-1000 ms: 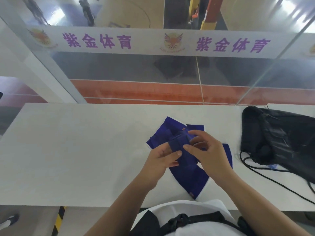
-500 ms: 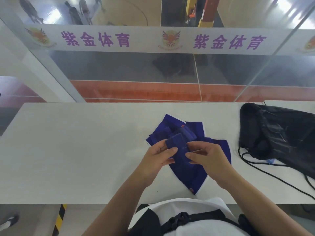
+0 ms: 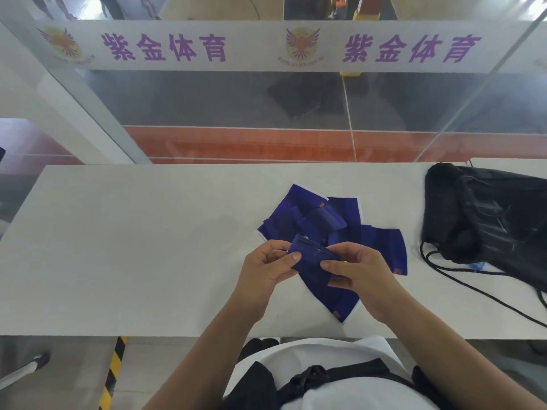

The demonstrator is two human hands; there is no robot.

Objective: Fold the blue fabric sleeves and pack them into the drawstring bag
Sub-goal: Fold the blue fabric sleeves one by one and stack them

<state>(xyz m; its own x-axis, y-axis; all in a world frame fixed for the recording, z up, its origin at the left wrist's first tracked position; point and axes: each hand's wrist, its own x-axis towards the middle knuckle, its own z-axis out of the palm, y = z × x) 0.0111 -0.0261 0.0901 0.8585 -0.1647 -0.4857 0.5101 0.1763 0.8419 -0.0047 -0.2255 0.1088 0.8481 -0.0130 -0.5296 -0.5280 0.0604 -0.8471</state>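
A small blue fabric sleeve is held just above the table between both hands. My left hand pinches its left end with thumb on top. At its right end my right hand grips it with fingers curled. Under and behind them lies a loose pile of blue sleeves with white edges, fanned out on the white table. One rolled sleeve rests on top of the pile. The black drawstring bag lies flat at the table's right end, its cords trailing toward the front edge.
A glass partition with a white banner stands right behind the table's far edge. A second table edge shows at the far right. A yellow-black striped floor marking lies below the front edge, left of me.
Both hands have drawn the small sleeve toward me, off the pile, and flattened it between them. The rolled sleeve on the pile is now uncovered.
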